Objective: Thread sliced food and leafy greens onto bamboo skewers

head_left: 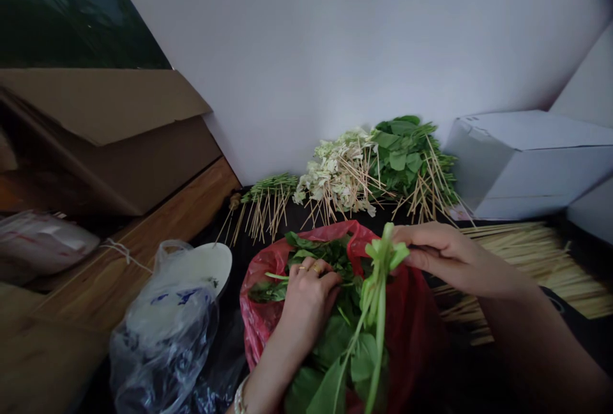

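Note:
A red plastic bag [262, 260] stands in front of me, filled with loose leafy greens [330, 254]. My left hand [309, 289], with rings on its fingers, reaches into the bag; its fingers curl into the greens and the tips are partly hidden. At the bag's right side my right hand [447, 254] is closed on the cut base of a leafy green stalk [380, 280]. That stalk stands with its pale base up, and its stems and broad leaves hang down toward me over the bag.
Against the wall lie skewered green bundles [272, 187], skewered pale leaves [335, 165] and skewered green leaves [402, 152]. Bare wooden skewers [541, 260] lie at right by a white box [536, 158]. At left are a clear plastic bag [167, 337], a white bowl [218, 260] and a cardboard box [124, 152].

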### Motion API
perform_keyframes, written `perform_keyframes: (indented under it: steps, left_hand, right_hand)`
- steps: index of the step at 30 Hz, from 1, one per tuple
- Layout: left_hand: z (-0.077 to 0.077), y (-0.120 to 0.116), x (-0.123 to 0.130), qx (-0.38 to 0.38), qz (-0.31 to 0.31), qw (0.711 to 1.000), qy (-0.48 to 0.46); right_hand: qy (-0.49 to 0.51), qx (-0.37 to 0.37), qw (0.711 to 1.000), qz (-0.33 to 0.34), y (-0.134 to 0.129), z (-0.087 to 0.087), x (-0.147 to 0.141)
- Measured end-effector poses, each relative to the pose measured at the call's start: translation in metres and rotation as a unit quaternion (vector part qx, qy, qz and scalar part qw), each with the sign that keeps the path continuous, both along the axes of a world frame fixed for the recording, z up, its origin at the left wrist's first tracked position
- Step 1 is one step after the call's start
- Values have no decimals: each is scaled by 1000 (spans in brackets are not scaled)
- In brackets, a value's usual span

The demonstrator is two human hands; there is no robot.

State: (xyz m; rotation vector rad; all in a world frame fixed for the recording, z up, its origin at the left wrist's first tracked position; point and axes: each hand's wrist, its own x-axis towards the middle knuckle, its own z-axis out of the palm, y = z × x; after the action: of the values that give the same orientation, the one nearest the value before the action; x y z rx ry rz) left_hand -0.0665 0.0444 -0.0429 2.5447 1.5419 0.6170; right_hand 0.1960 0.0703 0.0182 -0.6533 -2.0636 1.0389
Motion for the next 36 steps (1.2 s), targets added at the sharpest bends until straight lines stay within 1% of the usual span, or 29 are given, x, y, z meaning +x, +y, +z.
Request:
perform_keyframes:
  steps: [2,3,5,7,9,12,13,14,15,16,18,20,21,23,25,28,30,31,33,35,36]
  left_hand:
    - [6,-1,-3,4,-5,993,-119]
    - [10,-2,-6,8,0,982,-191]
    - [21,-4,-12,9,19,943,-333]
    - [31,-7,-18,-14,49,889,-455]
    - [38,-9,-22,-66,76,824,-557]
    - [38,-10,-23,-150,91,713,-679]
    - [38,-10,-22,-169,89,682,-706]
    - [37,-10,-21,-180,87,657,-727]
    - [37,-10,-20,-186,87,643,-738]
    - [38,-10,-20,-179,88,638,-744]
    - [43,-12,-22,-139,81,645,-747]
    - [51,-13,-26,-101,56,646,-755]
    - [55,-14,-28,-95,41,640,-762]
    - [59,-14,-30,-114,25,623,-773]
    - [57,-13,-29,-144,50,613,-775]
    - [47,-9,-23,-188,107,601,-769]
    - [41,-6,-19,-209,112,599,-765]
    - [39,-4,-18,-208,108,602,-763]
    - [37,-1,-18,-181,95,617,-760]
    - [37,1,-21,-149,80,633,-755]
    - [37,1,-22,-148,74,637,-753]
  right_hand:
    - [-5,0,1000,-2,0,0,1]
    - [-5,-2,1000,-3,0,0,1]
    - [-5,-9,1000,-2,0,1,2]
    - [-5,-22,1000,2,-1,1,2]
    - [-3,-32,999,2,-1,2,2]
    - [7,-28,1000,0,-1,1,-1]
    - [10,-26,1000,0,0,0,-2]
    - [12,-25,1000,1,0,0,-4]
    - [12,-28,1000,2,0,-1,-5]
    - [10,-32,999,4,0,-1,-6]
    - [5,-39,999,10,1,-3,-8]
    - [1,-41,999,13,1,-5,-9]
    - [-1,-41,999,13,2,-6,-9]
    - [-7,-36,999,9,2,-8,-10]
    - [-18,-33,999,0,2,-10,-12]
    - [-45,-12,999,-13,0,-12,-17]
    - [-62,15,998,-17,-1,-11,-20]
    - [-67,27,997,-17,-2,-11,-22]
    - [-76,37,996,-19,-1,-10,-24]
    - [-81,35,996,-19,0,-11,-25]
    - [-81,32,996,-19,0,-11,-25]
